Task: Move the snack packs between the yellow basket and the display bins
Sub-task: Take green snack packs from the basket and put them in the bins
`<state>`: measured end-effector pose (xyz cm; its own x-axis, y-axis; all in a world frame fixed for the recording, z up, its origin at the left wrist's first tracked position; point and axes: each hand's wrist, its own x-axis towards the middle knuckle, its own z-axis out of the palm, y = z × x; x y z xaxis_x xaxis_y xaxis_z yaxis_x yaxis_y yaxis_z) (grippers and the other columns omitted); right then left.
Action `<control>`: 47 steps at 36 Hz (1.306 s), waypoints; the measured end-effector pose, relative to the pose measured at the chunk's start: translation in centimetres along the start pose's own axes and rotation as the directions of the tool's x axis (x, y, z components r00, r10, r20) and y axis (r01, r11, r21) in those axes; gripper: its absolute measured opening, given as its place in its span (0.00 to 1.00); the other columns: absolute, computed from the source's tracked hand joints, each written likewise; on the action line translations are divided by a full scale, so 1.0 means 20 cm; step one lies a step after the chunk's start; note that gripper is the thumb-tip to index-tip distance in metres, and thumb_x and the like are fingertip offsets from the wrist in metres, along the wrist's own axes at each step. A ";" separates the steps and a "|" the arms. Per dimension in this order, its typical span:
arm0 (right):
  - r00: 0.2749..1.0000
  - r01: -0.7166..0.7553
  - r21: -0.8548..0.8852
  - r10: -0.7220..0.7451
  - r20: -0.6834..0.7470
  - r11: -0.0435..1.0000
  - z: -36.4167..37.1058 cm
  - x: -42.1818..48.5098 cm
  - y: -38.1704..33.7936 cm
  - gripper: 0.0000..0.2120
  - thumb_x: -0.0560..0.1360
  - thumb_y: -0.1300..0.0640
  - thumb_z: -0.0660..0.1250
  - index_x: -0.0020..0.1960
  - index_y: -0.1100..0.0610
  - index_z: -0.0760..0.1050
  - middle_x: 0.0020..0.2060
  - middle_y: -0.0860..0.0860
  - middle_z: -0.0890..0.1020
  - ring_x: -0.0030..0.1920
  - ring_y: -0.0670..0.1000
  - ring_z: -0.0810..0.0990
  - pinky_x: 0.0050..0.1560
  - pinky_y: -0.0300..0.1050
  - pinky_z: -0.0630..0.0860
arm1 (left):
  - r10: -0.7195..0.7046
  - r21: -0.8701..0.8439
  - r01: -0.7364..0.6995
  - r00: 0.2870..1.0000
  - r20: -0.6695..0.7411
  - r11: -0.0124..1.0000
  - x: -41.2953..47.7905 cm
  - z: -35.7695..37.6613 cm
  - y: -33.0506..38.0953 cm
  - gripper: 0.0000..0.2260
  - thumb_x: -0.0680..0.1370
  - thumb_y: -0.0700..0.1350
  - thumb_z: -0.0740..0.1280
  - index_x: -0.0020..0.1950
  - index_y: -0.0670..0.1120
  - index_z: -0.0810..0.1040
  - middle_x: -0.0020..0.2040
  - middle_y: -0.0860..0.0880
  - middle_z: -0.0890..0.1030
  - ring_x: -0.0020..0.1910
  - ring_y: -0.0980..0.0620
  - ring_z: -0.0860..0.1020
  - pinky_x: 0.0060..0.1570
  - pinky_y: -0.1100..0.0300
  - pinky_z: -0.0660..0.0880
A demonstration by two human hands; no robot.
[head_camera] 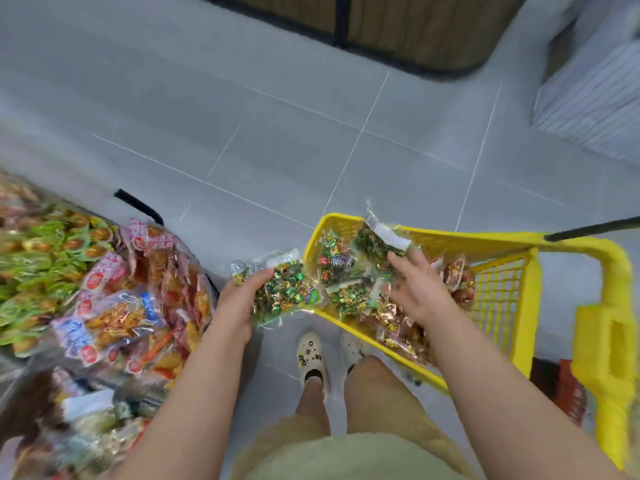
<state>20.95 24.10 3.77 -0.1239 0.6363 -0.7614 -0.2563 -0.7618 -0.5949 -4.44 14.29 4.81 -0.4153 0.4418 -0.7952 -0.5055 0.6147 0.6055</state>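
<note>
A yellow basket [498, 244] stands on the floor at the right, holding several snack packs: green ones [337, 263] at its near end and red ones [459, 277] further in. My left hand [239, 303] grips a green snack pack [280, 289] just left of the basket's rim. My right hand [414, 285] hovers over the basket with fingers spread, touching another green pack [375, 240] that sticks up from the pile; whether it grips that pack is unclear. Display bins [104, 289] full of packs sit at the left.
The bins at the left hold green, red and orange packs [45, 258], blurred by motion. Grey tiled floor [311, 150] lies ahead. A wooden shelf base [415, 29] stands at the top. My feet in white clogs [311, 358] are between bins and basket.
</note>
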 end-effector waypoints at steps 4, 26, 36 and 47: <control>0.979 -0.010 0.052 -0.001 0.206 0.999 0.10 -0.17 -0.03 0.29 0.77 0.62 0.64 0.74 0.49 0.58 0.66 0.48 0.71 0.63 0.53 0.75 0.56 0.69 0.72 | 0.073 -0.024 -0.072 0.997 0.030 0.997 -0.16 -0.07 0.02 0.60 0.47 0.61 0.80 0.75 0.44 0.62 0.71 0.42 0.70 0.68 0.40 0.71 0.65 0.40 0.69; 0.563 0.678 -0.380 -0.113 0.818 0.629 0.55 -0.96 0.52 0.09 0.73 0.63 0.70 0.42 0.49 0.80 0.47 0.45 0.83 0.44 0.36 0.79 0.48 0.32 0.71 | 0.137 -0.421 -0.262 0.943 -0.304 0.869 -1.12 -0.72 -0.59 0.55 0.51 0.63 0.78 0.73 0.45 0.66 0.71 0.45 0.71 0.69 0.42 0.69 0.68 0.40 0.65; 0.485 0.728 -0.625 0.432 0.760 0.282 0.88 -1.17 0.95 0.41 0.60 0.43 0.78 0.70 0.49 0.69 0.69 0.51 0.70 0.60 0.46 0.73 0.62 0.43 0.70 | 0.139 -0.473 -0.429 0.835 -0.532 0.769 -1.44 -1.20 -0.94 0.62 0.48 0.63 0.80 0.76 0.45 0.60 0.72 0.43 0.68 0.70 0.42 0.67 0.70 0.40 0.63; 0.397 0.729 -0.656 0.660 0.638 0.196 1.21 -1.67 1.73 0.48 0.53 0.40 0.80 0.69 0.51 0.68 0.60 0.49 0.77 0.57 0.50 0.77 0.59 0.48 0.75 | 0.055 -0.501 -0.530 0.722 -0.689 0.684 -1.74 -1.95 -1.37 0.57 0.54 0.61 0.79 0.77 0.47 0.57 0.74 0.46 0.66 0.71 0.45 0.66 0.70 0.42 0.62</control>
<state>-7.01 -20.58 14.78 -0.8299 -0.1731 -0.5304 0.4880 0.2353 -0.8405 -5.72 -43.35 17.11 -0.8490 -0.0975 -0.5194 -0.5047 -0.1415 0.8516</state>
